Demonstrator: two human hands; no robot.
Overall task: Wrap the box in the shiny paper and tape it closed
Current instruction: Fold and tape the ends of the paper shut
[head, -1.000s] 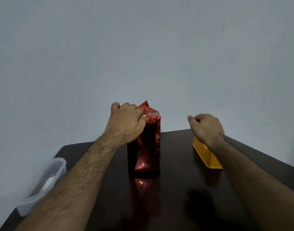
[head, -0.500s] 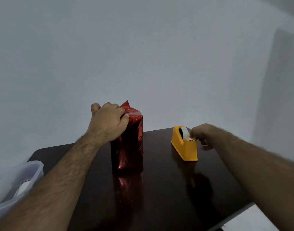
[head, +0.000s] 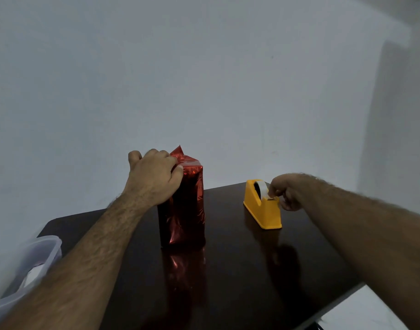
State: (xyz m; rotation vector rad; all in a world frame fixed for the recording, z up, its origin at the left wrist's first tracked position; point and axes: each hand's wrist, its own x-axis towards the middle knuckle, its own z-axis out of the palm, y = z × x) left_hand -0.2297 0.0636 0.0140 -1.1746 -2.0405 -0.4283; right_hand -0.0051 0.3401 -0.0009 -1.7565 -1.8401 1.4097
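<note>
Box: tall box wrapped in shiny red foil paper (head: 182, 206), upright, centre of dark glossy table (head: 239, 282).
Left hand (head: 154, 179): fingers curled over folded top flap.
Right hand (head: 286, 192): pinching white tape (head: 264, 190) at yellow plastic dispenser (head: 263, 208), right of box.
Near left: clear plastic tub (head: 28, 270).

Bare hairy forearms, no sleeves.

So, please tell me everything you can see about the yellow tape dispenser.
The dispenser is a yellow, plastic-looking block with a rounded back and a lower front end. A dark roll sits in its slot, and pale tape runs from it towards the cutter at the front. It stands upright on the dark table, to the right of the red box and apart from it. The right hand pinches the tape at the cutter.
</note>
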